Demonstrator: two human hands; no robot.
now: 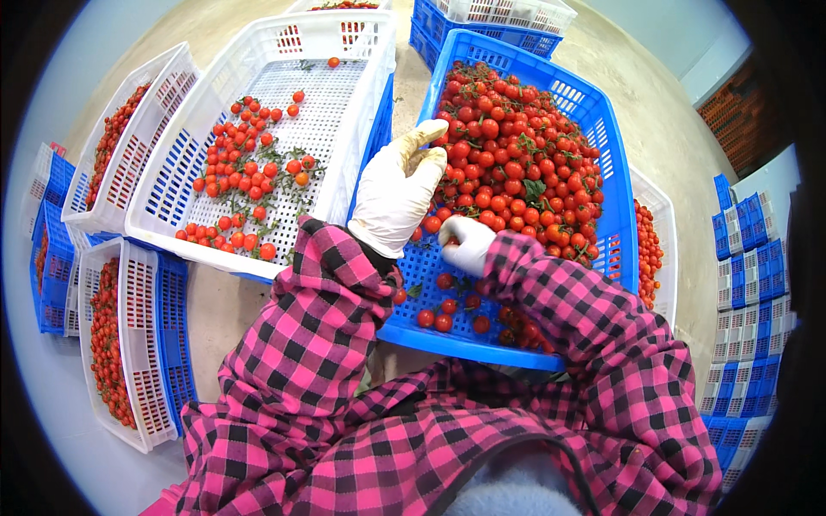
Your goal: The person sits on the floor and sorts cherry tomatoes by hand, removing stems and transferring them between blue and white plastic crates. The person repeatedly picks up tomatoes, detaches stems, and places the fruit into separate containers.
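A blue plastic crate (413,332) stands before me, with a heap of red cherry tomatoes (510,161), some on green stems. My left hand (400,190), in a whitish glove, is over the crate's left side. Its thumb and forefinger point at the heap's edge, a tomato at their tips; whether they grip it is unclear. Lower down, my right hand (468,244), gloved and slightly blurred, curls at the heap's near edge; its fingertips are partly hidden. Loose tomatoes (444,322) lie on the perforated crate floor near me.
To the left, a white crate (145,229) holds scattered tomatoes (242,148) and stem bits (300,193). More filled crates (119,348) stand farther left, and a white one (664,258) is beyond the blue crate's right side. Stacked blue and white crates (748,322) line the far right.
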